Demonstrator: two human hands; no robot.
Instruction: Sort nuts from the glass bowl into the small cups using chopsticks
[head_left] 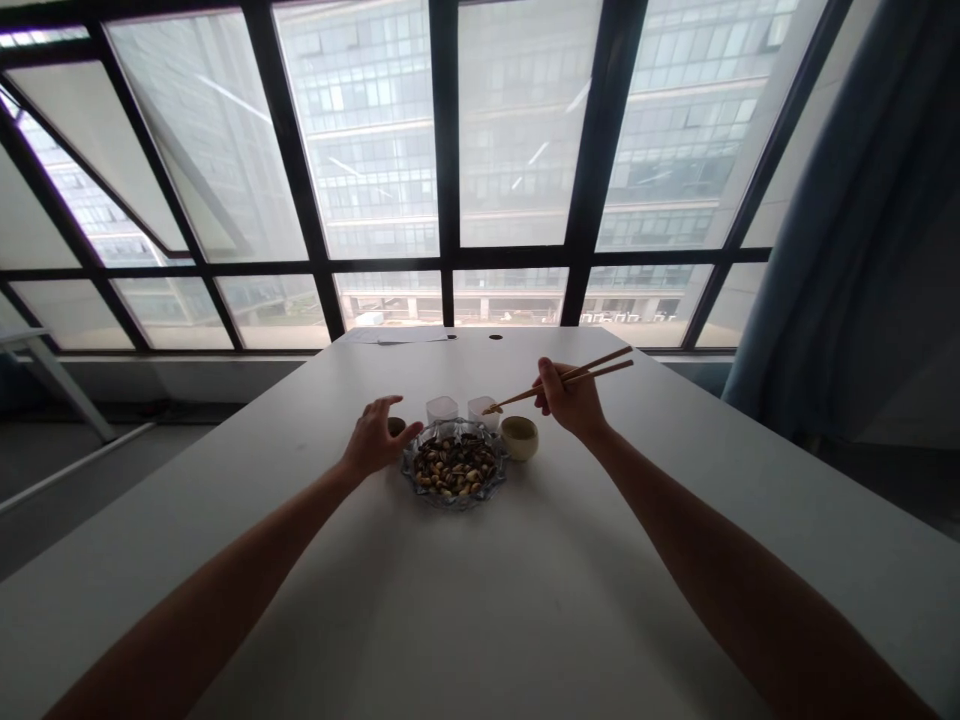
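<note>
My right hand point(571, 398) grips a pair of wooden chopsticks point(583, 372), their tips pointing left. A small pale piece, perhaps a nut, is at the tips point(492, 409), in front of or over the right clear cup point(480, 413); I cannot tell which. My left hand point(379, 438) is open, thumb and fingers apart, beside a dark small cup point(395, 427) that it partly hides. Between the hands stands a scalloped glass bowl point(456, 499) full of mixed nuts and seeds point(459, 468). Behind it is another clear cup point(441, 408). A yellowish round cup point(520, 440) stands at the bowl's right.
The white table point(480, 610) runs toward large windows point(517, 130) with dark frames. Papers point(397, 337) lie at its far edge near two round dark holes. A blue-grey curtain point(817, 260) hangs at the right, and a white table frame point(71, 390) stands at the left.
</note>
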